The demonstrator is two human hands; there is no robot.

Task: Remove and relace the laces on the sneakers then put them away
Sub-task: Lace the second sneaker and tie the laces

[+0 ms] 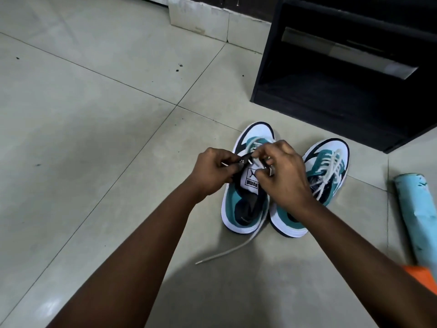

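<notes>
Meanwhile, on the tiled floor [94, 114], both hands work the left sneaker [246, 185]: the left hand [212, 169] pinches its dark eyelet flap, the right hand [281, 171] pinches the white lace [227, 252]. Soft and limp, the lace is likely best held near its stiff tip. The laced sneaker [324, 176] sits just beside.

Hidden or cut off:
- Your right hand [281, 174] covers the lace eyelets of the left teal-and-white suede sneaker [246, 204].
- Your fingers [262, 151] conceal their grip.
- Black wooden cabinet [331, 67]: cropped top and right.
- Pale blue paper-wrapped tube [418, 209]: near end hidden.
</notes>
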